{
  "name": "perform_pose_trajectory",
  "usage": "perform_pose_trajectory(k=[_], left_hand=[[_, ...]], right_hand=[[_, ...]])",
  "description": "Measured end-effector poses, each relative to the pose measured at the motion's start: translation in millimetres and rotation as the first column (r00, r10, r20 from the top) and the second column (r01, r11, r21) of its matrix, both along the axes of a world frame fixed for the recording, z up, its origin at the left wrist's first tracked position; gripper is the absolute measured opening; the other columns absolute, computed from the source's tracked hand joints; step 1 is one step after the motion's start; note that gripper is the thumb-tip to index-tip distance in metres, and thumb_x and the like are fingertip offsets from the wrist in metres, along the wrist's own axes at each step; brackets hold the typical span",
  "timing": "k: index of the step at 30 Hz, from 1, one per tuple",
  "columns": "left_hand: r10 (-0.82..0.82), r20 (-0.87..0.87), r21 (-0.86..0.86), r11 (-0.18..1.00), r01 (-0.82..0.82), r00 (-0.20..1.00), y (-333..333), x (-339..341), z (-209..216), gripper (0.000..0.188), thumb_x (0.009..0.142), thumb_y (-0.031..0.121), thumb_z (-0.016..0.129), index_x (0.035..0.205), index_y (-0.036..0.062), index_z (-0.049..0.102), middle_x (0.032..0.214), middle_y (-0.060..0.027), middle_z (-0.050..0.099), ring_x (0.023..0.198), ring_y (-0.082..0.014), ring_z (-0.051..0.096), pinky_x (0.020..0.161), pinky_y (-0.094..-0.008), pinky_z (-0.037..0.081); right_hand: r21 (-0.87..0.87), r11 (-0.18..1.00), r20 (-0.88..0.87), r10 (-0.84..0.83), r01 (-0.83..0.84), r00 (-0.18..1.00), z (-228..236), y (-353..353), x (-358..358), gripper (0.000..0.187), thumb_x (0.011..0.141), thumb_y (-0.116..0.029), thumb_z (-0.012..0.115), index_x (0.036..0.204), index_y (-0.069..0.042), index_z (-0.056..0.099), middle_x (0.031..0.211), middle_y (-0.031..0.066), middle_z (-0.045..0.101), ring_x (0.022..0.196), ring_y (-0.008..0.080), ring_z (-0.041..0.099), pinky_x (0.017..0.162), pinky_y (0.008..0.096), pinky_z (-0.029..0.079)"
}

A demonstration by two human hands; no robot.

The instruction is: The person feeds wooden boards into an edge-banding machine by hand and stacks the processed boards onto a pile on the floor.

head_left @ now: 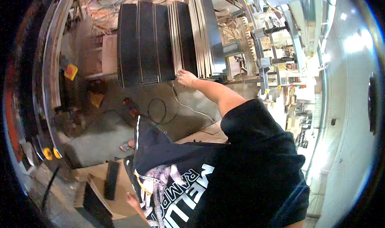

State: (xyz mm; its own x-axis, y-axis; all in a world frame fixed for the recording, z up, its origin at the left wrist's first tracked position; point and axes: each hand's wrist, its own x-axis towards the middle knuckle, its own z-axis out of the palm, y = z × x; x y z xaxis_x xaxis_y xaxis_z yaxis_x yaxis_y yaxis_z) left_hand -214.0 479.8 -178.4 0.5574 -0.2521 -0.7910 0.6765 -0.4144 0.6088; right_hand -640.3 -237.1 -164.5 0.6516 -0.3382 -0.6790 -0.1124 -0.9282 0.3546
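Long black panels (146,43) with pale edges lie side by side in stacks at the top middle. My right arm reaches out to them. At their near end my right hand (186,78) is closed on the end of a pale-edged panel (175,39); its fingertips are partly hidden. Low on the left, my left hand (133,200) hangs beside my body, fingers loosely bent, with nothing visible in it. Next to it are brown cardboard (125,188) and dark strips (112,180).
Machinery with metal arms (266,47) stands at the right of the stacks. A black cable loop (156,110) and a pale cord (192,108) lie on the concrete floor. Metal rails (47,79) run along the left. A yellow object (71,72) sits near them.
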Motion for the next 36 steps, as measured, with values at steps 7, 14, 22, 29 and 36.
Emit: perform_pose_trajectory(k=[7, 14, 22, 29, 36], left_hand=[[-0.071, -0.004, 0.022, 0.997, 0.071, 0.997, 89, 3, -28, 0.026, 0.101, 0.03, 0.062, 0.099, 0.0043, 0.054, 0.09, -0.003, 0.058, 0.078, -0.0122, 0.054, 0.067, -0.0258, 0.045], [0.106, -0.016, 0.209, 0.973, -0.1, 0.994, 84, -38, -75, 0.044, 0.102, 0.033, 0.058, 0.124, -0.0056, 0.055, 0.113, -0.0143, 0.063, 0.105, -0.0228, 0.061, 0.089, -0.0358, 0.051], [0.34, -0.187, 0.182, 0.934, -0.308, 0.922, -3, -74, -185, 0.033, 0.101, 0.033, 0.057, 0.103, 0.0005, 0.062, 0.092, -0.0066, 0.06, 0.091, -0.0156, 0.06, 0.081, -0.0306, 0.05], [0.702, -0.164, -0.086, 0.69, -0.719, 0.693, -95, -71, -245, 0.044, 0.103, 0.035, 0.055, 0.124, -0.0038, 0.055, 0.12, -0.0172, 0.064, 0.108, -0.0272, 0.064, 0.1, -0.0392, 0.048], [0.882, -0.142, 0.076, 0.463, -0.883, 0.45, -105, -91, -251, 0.047, 0.105, 0.033, 0.051, 0.131, -0.0057, 0.054, 0.117, -0.019, 0.066, 0.107, -0.0253, 0.064, 0.101, -0.0371, 0.046]], right_hand=[[0.02, 0.988, 0.011, -0.155, 0.154, 0.988, 5, -9, 17, 0.041, 0.095, -0.021, 0.05, 0.133, -0.008, 0.057, 0.14, 0.0097, 0.055, 0.138, 0.028, 0.043, 0.118, 0.0429, 0.029], [0.166, 0.942, 0.03, -0.301, 0.292, 0.953, 12, 54, 106, 0.048, 0.091, -0.03, 0.059, 0.133, -0.006, 0.057, 0.147, 0.0155, 0.048, 0.137, 0.0331, 0.044, 0.117, 0.0442, 0.033], [0.606, 0.757, 0.166, -0.421, 0.245, 0.892, -16, 224, 325, 0.044, 0.089, -0.031, 0.064, 0.125, -0.007, 0.06, 0.121, 0.0157, 0.064, 0.117, 0.0356, 0.058, 0.099, 0.0449, 0.047], [0.732, 0.539, -0.192, -0.424, 0.417, 0.885, -221, 368, 454, 0.059, 0.083, -0.045, 0.074, 0.122, -0.003, 0.062, 0.115, 0.0185, 0.069, 0.109, 0.0335, 0.066, 0.094, 0.0424, 0.051], [0.576, 0.187, -0.507, -0.682, 0.796, 0.527, -505, 505, 510, 0.065, 0.079, -0.044, 0.081, 0.108, 0.011, 0.065, 0.097, 0.0209, 0.069, 0.095, 0.0311, 0.067, 0.084, 0.0438, 0.053]])
